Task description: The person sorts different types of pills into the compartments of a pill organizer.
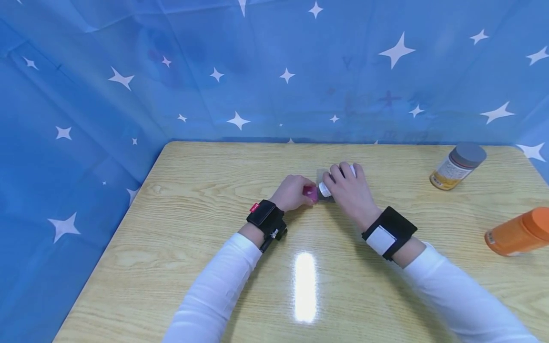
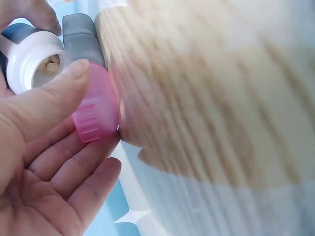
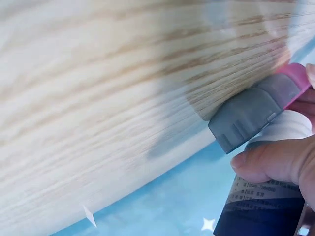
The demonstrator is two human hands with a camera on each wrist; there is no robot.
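My left hand pinches the pink end of a small pink-and-grey plastic case between thumb and fingers, low at the tabletop. The grey part extends toward my right hand. My right hand grips a white pill bottle with a dark blue label, thumb across its side. The bottle is tilted, uncapped, its mouth toward the case and left hand. Pale tablets show inside the neck. The bottle's own cap is not seen. In the head view, the fingers partly hide both things.
To the right on the wooden table stand a jar with a grey lid and an orange bottle. A blue star-patterned curtain hangs along the table's back and left edges.
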